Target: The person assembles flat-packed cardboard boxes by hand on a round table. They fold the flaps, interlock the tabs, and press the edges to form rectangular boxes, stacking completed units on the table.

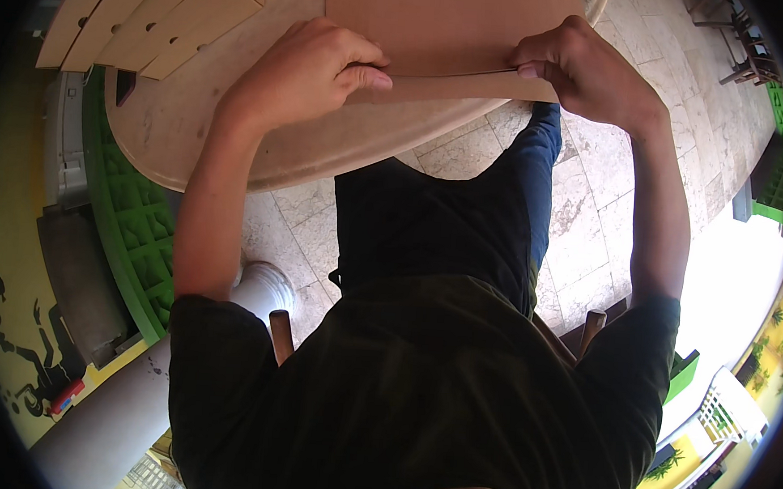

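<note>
A flat brown cardboard sheet (450, 24) lies on the round table (298, 154), its near part reaching past the table's edge on the right. Along its near side runs a crease with a narrow flap. My left hand (317, 65) pinches the left end of this crease between thumb and fingers. At the right end my right hand (586, 73) grips the same fold, thumb below and curled fingers above. The far part of the cardboard is cut off by the top of the view.
Several flat cardboard pieces (145, 19) with small round holes overlap at the table's far left. Green latticework (133, 220) stands left of the table. A grey column (112, 416) is at lower left. Chair posts (280, 336) flank my body. Stone tiles (581, 220) cover the floor.
</note>
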Motion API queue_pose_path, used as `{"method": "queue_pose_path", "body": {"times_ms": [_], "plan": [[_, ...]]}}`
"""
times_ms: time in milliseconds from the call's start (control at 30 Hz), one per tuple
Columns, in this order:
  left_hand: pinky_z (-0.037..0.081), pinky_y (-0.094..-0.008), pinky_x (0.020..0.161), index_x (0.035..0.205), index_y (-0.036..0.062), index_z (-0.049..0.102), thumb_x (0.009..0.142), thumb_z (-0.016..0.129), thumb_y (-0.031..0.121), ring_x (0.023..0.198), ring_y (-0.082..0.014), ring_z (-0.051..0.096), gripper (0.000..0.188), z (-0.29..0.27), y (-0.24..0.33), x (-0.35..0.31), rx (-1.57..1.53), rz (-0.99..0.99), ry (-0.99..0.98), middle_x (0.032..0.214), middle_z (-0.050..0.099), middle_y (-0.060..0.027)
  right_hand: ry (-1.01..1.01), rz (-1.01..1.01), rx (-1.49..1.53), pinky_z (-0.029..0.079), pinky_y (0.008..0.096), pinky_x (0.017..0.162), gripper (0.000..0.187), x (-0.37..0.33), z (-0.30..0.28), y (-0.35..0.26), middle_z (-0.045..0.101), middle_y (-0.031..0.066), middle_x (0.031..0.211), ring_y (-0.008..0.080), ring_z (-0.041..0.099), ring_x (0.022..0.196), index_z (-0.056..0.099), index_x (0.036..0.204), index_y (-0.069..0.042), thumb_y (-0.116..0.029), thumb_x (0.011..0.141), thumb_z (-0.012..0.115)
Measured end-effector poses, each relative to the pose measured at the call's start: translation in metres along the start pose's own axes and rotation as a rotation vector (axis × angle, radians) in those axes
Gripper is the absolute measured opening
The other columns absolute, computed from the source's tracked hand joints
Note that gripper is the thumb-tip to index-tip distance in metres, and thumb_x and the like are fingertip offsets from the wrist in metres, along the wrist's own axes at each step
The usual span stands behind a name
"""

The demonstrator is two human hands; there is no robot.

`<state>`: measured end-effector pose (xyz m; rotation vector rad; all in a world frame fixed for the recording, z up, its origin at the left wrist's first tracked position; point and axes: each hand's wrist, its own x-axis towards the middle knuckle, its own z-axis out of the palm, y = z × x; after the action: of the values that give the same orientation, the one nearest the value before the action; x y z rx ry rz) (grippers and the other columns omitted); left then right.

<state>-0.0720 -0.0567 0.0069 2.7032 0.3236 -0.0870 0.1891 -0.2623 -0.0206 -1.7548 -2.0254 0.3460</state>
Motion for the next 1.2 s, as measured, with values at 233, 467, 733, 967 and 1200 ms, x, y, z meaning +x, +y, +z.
{"method": "queue_pose_path", "body": {"times_ms": [233, 467, 733, 967, 1200], "plan": [[0.059, -0.0408, 0.091, 0.108, -0.0059, 0.076, 0.099, 0.072, 0.02, 0.103, -0.0421, 0.073, 0.027, -0.003, 0.006, 0.003, 0.055, -0.127, -0.127, 0.113, 0.076, -0.0234, 0.019, 0.042, 0.022, 0.061, 0.0416, 0.09, 0.015, -0.013, 0.003, -0.011, 0.078, 0.0189, 0.102, 0.0361, 0.075, 0.1, 0.078, 0.105, 0.004, -0.005, 0.094, 0.075], [0.058, -0.0428, 0.093, 0.109, -0.0048, 0.076, 0.101, 0.07, 0.019, 0.107, -0.0416, 0.073, 0.026, 0.006, -0.001, -0.001, 0.034, 0.031, 0.03, 0.115, 0.076, -0.0232, 0.231, -0.118, -0.232, 0.058, 0.0453, 0.104, 0.03, -0.032, 0.024, -0.003, 0.074, 0.0189, 0.124, 0.0396, 0.071, 0.115, 0.074, 0.116, 0.003, -0.013, 0.09, 0.079], [0.059, -0.0409, 0.093, 0.109, -0.0042, 0.077, 0.099, 0.073, 0.016, 0.11, -0.0383, 0.074, 0.023, 0.001, -0.003, 0.002, 0.004, 0.015, -0.006, 0.116, 0.077, -0.0222, 0.135, -0.104, -0.134, 0.059, 0.0441, 0.099, 0.027, -0.028, 0.012, 0.0, 0.075, 0.0205, 0.116, 0.0387, 0.072, 0.109, 0.074, 0.113, 0.003, -0.01, 0.089, 0.078], [0.059, -0.0403, 0.092, 0.109, -0.0036, 0.078, 0.098, 0.074, 0.015, 0.108, -0.0374, 0.075, 0.021, 0.004, -0.004, 0.0, -0.012, 0.037, 0.01, 0.115, 0.078, -0.0213, 0.093, -0.034, -0.225, 0.059, 0.0429, 0.101, 0.022, -0.028, 0.013, -0.012, 0.074, 0.0192, 0.118, 0.0368, 0.071, 0.113, 0.074, 0.107, 0.003, -0.013, 0.091, 0.077], [0.054, -0.0462, 0.08, 0.098, -0.0009, 0.079, 0.097, 0.071, 0.018, 0.081, -0.0389, 0.069, 0.021, 0.012, -0.006, -0.001, -0.054, 0.136, 0.114, 0.086, 0.074, -0.0201, 0.046, -0.016, -0.313, 0.055, 0.0445, 0.113, 0.027, -0.033, 0.015, -0.017, 0.069, 0.0152, 0.139, 0.0345, 0.066, 0.13, 0.076, 0.119, -0.003, -0.015, 0.095, 0.074]]}}
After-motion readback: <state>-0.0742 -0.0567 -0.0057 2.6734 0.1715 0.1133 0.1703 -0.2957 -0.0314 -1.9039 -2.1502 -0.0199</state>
